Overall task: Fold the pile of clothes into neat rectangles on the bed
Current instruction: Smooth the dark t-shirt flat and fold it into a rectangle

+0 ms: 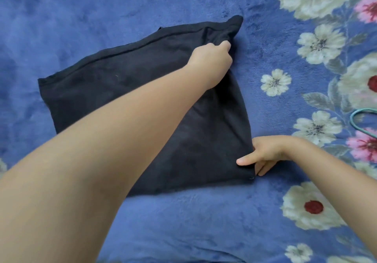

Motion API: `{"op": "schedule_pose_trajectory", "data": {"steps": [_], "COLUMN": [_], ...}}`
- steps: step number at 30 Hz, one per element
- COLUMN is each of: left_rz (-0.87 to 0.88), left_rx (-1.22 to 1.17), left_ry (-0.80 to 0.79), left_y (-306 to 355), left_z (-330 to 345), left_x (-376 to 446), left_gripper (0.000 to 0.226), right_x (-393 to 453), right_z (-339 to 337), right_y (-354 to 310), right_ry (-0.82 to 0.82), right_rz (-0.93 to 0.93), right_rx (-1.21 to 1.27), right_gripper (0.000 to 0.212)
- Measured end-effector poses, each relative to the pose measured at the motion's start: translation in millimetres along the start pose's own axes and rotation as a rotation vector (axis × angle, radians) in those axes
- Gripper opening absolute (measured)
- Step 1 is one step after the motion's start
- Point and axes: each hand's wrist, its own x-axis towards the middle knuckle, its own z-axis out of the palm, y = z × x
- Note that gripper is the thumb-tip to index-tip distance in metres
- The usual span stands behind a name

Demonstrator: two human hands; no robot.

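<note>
A black garment (pixel 126 83) lies partly folded on the blue blanket (pixel 193 222), roughly a slanted rectangle. My left hand (pixel 212 60) reaches across it and pinches the cloth near its far right corner, where the fabric bunches up into a point. My right hand (pixel 265 154) grips the near right corner, thumb on top of the cloth and fingers tucked under the edge. My left forearm hides the middle and near left part of the garment.
The blanket has a border of white, red and pink flowers (pixel 318 44) down the right side. A thin teal loop, perhaps a hanger (pixel 359 119), lies at the right edge. No other clothes are in view.
</note>
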Motion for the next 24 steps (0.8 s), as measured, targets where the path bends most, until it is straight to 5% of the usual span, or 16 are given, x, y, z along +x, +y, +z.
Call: {"op": "schedule_pose_trajectory", "data": {"steps": [3, 7, 9, 13, 18, 24], "left_rz": [-0.02, -0.038, -0.046, -0.033, -0.041, -0.045], "left_rx": [-0.09, -0.137, -0.155, -0.179, -0.204, -0.213], "left_ry": [0.071, 0.187, 0.237, 0.319, 0.307, 0.188], "left_y": [-23, -62, -90, -140, -205, -269], "left_z": [5, 20, 32, 57, 90, 128], "left_x": [-24, -62, -91, -141, -211, -265], "left_gripper": [0.021, 0.027, 0.026, 0.027, 0.033, 0.042], "right_x": [-8, -25, -24, -3, 41, 98], "right_z": [17, 48, 76, 131, 209, 291], "right_y": [2, -10, -33, -79, -132, -173], "right_ry": [0.094, 0.221, 0.298, 0.497, 0.663, 0.98], "right_rz": [-0.156, -0.433, -0.551, -0.63, -0.603, -0.842], "right_rx": [0.005, 0.054, -0.128, -0.618, -0.971, -0.877], "right_gripper": [0.006, 0.013, 0.005, 0.034, 0.049, 0.042]}}
